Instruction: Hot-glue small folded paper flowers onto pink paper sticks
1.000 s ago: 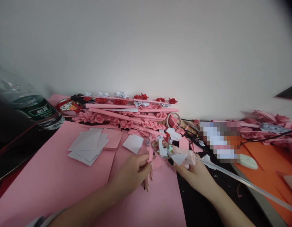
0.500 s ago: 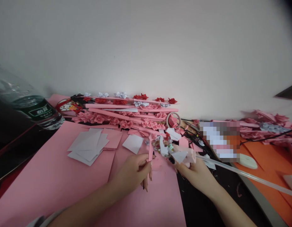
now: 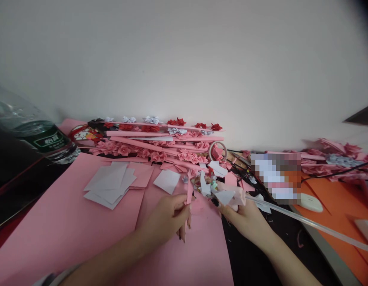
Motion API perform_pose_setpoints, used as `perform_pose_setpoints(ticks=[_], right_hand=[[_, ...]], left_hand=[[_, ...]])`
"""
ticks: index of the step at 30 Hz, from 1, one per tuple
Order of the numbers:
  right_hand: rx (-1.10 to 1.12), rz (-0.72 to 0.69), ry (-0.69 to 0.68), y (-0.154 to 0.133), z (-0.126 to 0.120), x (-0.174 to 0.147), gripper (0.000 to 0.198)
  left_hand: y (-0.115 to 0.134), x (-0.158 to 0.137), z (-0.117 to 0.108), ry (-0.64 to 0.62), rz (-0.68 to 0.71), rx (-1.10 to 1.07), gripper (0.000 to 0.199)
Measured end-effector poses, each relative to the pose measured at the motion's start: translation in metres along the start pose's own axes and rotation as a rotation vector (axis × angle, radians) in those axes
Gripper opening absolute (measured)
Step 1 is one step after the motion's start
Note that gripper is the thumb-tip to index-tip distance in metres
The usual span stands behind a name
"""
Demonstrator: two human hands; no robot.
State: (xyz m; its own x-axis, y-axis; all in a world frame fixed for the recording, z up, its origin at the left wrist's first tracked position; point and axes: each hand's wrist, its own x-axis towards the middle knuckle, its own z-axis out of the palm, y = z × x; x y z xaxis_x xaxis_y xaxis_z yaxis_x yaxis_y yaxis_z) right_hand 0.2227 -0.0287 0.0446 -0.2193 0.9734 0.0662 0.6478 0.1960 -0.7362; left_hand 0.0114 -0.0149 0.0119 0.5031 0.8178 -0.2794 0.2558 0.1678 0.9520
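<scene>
My left hand (image 3: 172,212) is closed around a thin pink paper stem (image 3: 189,193), which stands nearly upright between thumb and fingers. A small pink paper flower (image 3: 191,173) shows at the stem's top. To the right, my right hand (image 3: 246,216) grips a pale pink hot glue gun (image 3: 239,195); a long clear glue stick (image 3: 303,216) runs out of its back. The gun's nozzle is hidden among paper scraps. A white paper piece (image 3: 224,197) lies across the front of the gun, close to my thumb. Pink sheets (image 3: 184,262) lie under both hands.
White paper squares (image 3: 109,184) are stacked at left, with another white square (image 3: 167,181) near my left hand. Paper flowers (image 3: 157,156) and rolled stems line the wall. A tape roll (image 3: 218,152), water bottle (image 3: 43,135), white mouse (image 3: 311,202) and orange paper (image 3: 330,222) surround the work.
</scene>
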Motion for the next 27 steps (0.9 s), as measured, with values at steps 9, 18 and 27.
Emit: perform_pose_setpoints(ticks=[9, 18, 27], right_hand=[[-0.014, -0.015, 0.002, -0.0003, -0.0015, 0.0004, 0.021], [-0.030, -0.020, -0.025, 0.0018, -0.0016, -0.0003, 0.023], [-0.051, -0.022, -0.017, 0.0010, -0.0021, -0.0011, 0.023]], left_hand=[[-0.0026, -0.0022, 0.0000, -0.001, 0.002, 0.039, 0.025], [-0.0013, -0.0014, 0.0006, -0.002, -0.004, 0.033, 0.024], [-0.0031, -0.0016, -0.0003, -0.003, 0.010, 0.012, 0.026]])
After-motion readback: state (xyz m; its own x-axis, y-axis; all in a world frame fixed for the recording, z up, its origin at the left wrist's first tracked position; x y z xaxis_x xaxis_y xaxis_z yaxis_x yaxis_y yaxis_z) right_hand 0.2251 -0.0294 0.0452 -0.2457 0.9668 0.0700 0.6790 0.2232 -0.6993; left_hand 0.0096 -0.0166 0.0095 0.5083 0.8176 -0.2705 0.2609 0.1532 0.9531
